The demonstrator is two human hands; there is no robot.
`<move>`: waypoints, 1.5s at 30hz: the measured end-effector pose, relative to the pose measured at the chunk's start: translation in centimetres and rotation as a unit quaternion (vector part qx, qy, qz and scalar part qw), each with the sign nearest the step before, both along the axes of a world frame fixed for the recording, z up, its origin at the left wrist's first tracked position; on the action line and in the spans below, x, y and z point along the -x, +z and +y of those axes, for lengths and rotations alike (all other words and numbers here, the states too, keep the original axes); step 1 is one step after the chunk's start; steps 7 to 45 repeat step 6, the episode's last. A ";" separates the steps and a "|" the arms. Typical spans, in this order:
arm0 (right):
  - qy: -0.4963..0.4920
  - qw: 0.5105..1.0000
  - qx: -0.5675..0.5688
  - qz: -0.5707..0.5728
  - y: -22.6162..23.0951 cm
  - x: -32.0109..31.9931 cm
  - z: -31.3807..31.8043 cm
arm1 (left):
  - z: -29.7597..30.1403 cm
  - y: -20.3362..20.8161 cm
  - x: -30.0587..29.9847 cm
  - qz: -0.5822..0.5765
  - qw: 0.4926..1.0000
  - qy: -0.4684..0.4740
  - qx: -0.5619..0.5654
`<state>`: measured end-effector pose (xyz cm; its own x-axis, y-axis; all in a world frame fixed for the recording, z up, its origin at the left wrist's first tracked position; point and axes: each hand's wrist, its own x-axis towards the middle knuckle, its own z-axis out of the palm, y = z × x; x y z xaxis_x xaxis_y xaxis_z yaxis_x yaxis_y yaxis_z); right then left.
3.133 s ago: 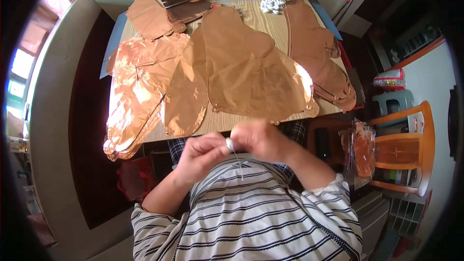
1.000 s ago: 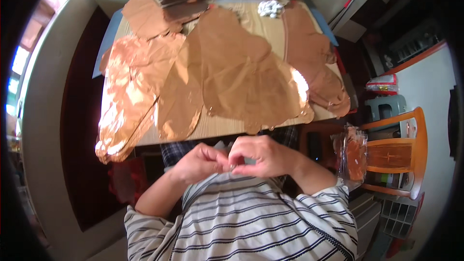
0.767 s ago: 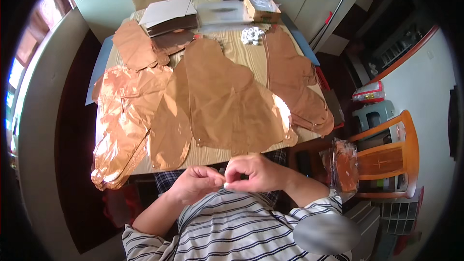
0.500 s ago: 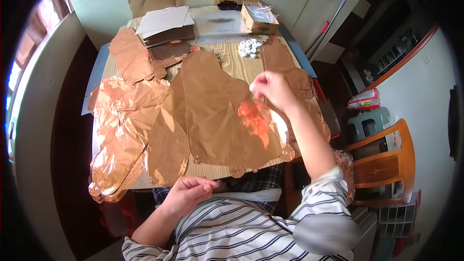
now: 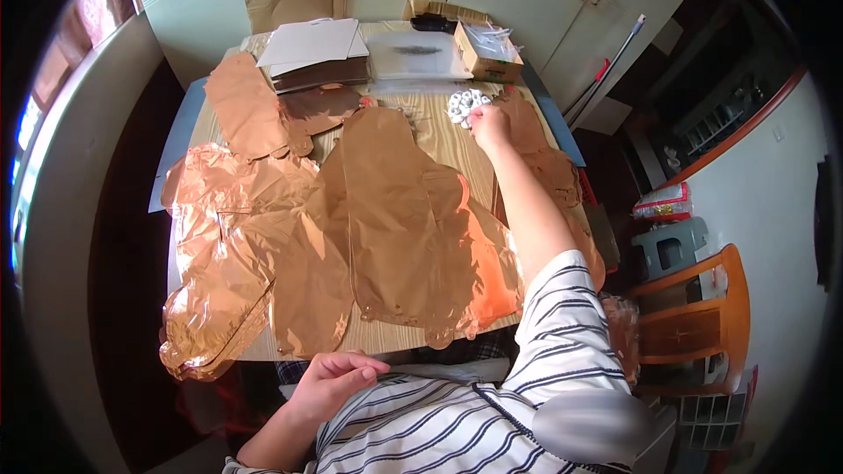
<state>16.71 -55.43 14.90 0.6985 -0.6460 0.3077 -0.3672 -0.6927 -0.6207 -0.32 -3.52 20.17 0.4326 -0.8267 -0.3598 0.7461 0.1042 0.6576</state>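
Note:
At the far right part of the table, my right hand (image 5: pixel 489 125) reaches to a cluster of small white rolls (image 5: pixel 458 106). Its fingers are pinched together on a small white roll at the cluster's near edge, mostly hidden by the fingertips. My left hand (image 5: pixel 338 384) rests by the table's front edge, in front of my body. Its thumb and fingers are pressed together, and whatever they hold, if anything, is hidden. Between the hands a large flat copper-coloured foil balloon (image 5: pixel 386 219) lies spread out. A crumpled, shinier foil balloon stack (image 5: pixel 219 272) lies to its left.
Further foil balloons lie at the back left (image 5: pixel 246 110) and under my right forearm. White cards (image 5: pixel 307 42) top a stack at the back, beside a clear plastic sheet (image 5: pixel 417 57) and a carton of white strips (image 5: pixel 487 53). A wooden chair (image 5: pixel 698 325) stands right.
My right hand has moved away from me, from above the balloon's right side to the white rolls. The balloon's right part lies differently, with its orange reflection lower. My left hand has barely moved.

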 end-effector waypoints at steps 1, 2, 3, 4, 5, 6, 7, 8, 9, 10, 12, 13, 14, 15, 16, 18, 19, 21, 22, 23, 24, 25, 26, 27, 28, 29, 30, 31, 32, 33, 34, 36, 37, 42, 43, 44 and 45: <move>0.001 0.999 -0.039 -0.032 -0.4 0.5 -0.8 | -0.3 0.5 0.1 -0.009 1.000 -0.002 0.001; 0.032 0.994 -0.082 -0.064 -0.3 0.7 0.2 | -0.2 0.7 0.2 -0.016 1.000 0.007 -0.002; 0.048 0.993 -0.082 -0.065 0.4 1.5 1.3 | 0.0 0.5 0.2 -0.020 1.000 -0.004 0.009; 0.064 0.992 -0.083 -0.065 1.4 2.6 2.6 | 0.4 0.2 0.1 -0.022 0.999 -0.016 0.021; 0.075 0.992 -0.081 -0.068 1.8 4.0 3.0 | 0.7 -0.2 0.0 -0.027 0.999 -0.032 0.034; 0.120 0.989 0.059 -0.067 1.3 5.7 2.7 | 1.1 -0.8 -0.1 -0.040 0.997 -0.052 0.044; 0.120 0.989 0.059 -0.067 1.3 5.7 2.7 | 1.1 -0.8 -0.1 -0.040 0.997 -0.052 0.044; 0.120 0.989 0.059 -0.067 1.3 5.7 2.7 | 1.1 -0.8 -0.1 -0.040 0.997 -0.052 0.044; 0.120 0.989 0.059 -0.067 1.3 5.7 2.7 | 1.1 -0.8 -0.1 -0.040 0.997 -0.052 0.044; 0.120 0.989 0.059 -0.067 1.3 5.7 2.7 | 1.1 -0.8 -0.1 -0.040 0.997 -0.052 0.044; 0.120 0.989 0.059 -0.067 1.3 5.7 2.7 | 1.1 -0.8 -0.1 -0.040 0.997 -0.052 0.044; 0.120 0.989 0.059 -0.067 1.3 5.7 2.7 | 1.1 -0.8 -0.1 -0.040 0.997 -0.052 0.044; 0.120 0.989 0.059 -0.067 1.3 5.7 2.7 | 1.1 -0.8 -0.1 -0.040 0.997 -0.052 0.044; 0.120 0.989 0.059 -0.067 1.3 5.7 2.7 | 1.1 -0.8 -0.1 -0.040 0.997 -0.052 0.044; 0.120 0.989 0.059 -0.067 1.3 5.7 2.7 | 1.1 -0.8 -0.1 -0.040 0.997 -0.052 0.044; 0.120 0.989 0.059 -0.067 1.3 5.7 2.7 | 1.1 -0.8 -0.1 -0.040 0.997 -0.052 0.044; 0.120 0.989 0.059 -0.067 1.3 5.7 2.7 | 1.1 -0.8 -0.1 -0.040 0.997 -0.052 0.044; 0.120 0.989 0.059 -0.067 1.3 5.7 2.7 | 1.1 -0.8 -0.1 -0.040 0.997 -0.052 0.044; 0.120 0.989 0.059 -0.067 1.3 5.7 2.7 | 1.1 -0.8 -0.1 -0.040 0.997 -0.052 0.044; 0.120 0.989 0.059 -0.067 1.3 5.7 2.7 | 1.1 -0.8 -0.1 -0.040 0.997 -0.052 0.044; 0.120 0.989 0.059 -0.067 1.3 5.7 2.7 | 1.1 -0.8 -0.1 -0.040 0.997 -0.052 0.044; 0.120 0.989 0.059 -0.067 1.3 5.7 2.7 | 1.1 -0.8 -0.1 -0.040 0.997 -0.052 0.044; 0.120 0.989 0.059 -0.067 1.3 5.7 2.7 | 1.1 -0.8 -0.1 -0.040 0.997 -0.052 0.044; 0.120 0.989 0.059 -0.067 1.3 5.7 2.7 | 1.1 -0.8 -0.1 -0.040 0.997 -0.052 0.044; 0.120 0.989 0.059 -0.067 1.3 5.7 2.7 | 1.1 -0.8 -0.1 -0.040 0.997 -0.052 0.044; 0.120 0.989 0.059 -0.067 1.3 5.7 2.7 | 1.1 -0.8 -0.1 -0.040 0.997 -0.052 0.044; 0.120 0.989 0.059 -0.067 1.3 5.7 2.7 | 1.1 -0.8 -0.1 -0.040 0.997 -0.052 0.044; 0.120 0.989 0.059 -0.067 1.3 5.7 2.7 | 1.1 -0.8 -0.1 -0.040 0.997 -0.052 0.044; 0.120 0.989 0.059 -0.067 1.3 5.7 2.7 | 1.1 -0.8 -0.1 -0.040 0.997 -0.052 0.044; 0.120 0.989 0.059 -0.067 1.3 5.7 2.7 | 1.1 -0.8 -0.1 -0.040 0.997 -0.052 0.044; 0.120 0.989 0.059 -0.067 1.3 5.7 2.7 | 1.1 -0.8 -0.1 -0.040 0.997 -0.052 0.044; 0.120 0.989 0.059 -0.067 1.3 5.7 2.7 | 1.1 -0.8 -0.1 -0.040 0.997 -0.052 0.044; 0.120 0.989 0.059 -0.067 1.3 5.7 2.7 | 1.1 -0.8 -0.1 -0.040 0.997 -0.052 0.044; 0.120 0.989 0.059 -0.067 1.3 5.7 2.7 | 1.1 -0.8 -0.1 -0.040 0.997 -0.052 0.044; 0.120 0.989 0.059 -0.067 1.3 5.7 2.7 | 1.1 -0.8 -0.1 -0.040 0.997 -0.052 0.044; 0.120 0.989 0.059 -0.067 1.3 5.7 2.7 | 1.1 -0.8 -0.1 -0.040 0.997 -0.052 0.044; 0.120 0.989 0.059 -0.067 1.3 5.7 2.7 | 1.1 -0.8 -0.1 -0.040 0.997 -0.052 0.044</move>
